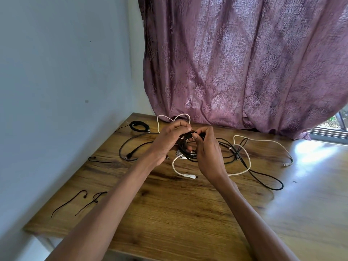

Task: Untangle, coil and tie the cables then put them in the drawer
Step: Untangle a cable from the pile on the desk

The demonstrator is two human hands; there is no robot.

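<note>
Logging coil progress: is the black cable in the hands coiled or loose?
Coiled: the black cable forms stacked loops, held by the left hand and right hand.

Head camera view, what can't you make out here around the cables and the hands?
- Black coil: head view; left hand and right hand cover its top, so any tie is hidden.
- Drawer: nowhere in frame.
- White cable plug types: too small.
- Window: mostly behind the curtain, cut by the right edge.
</note>
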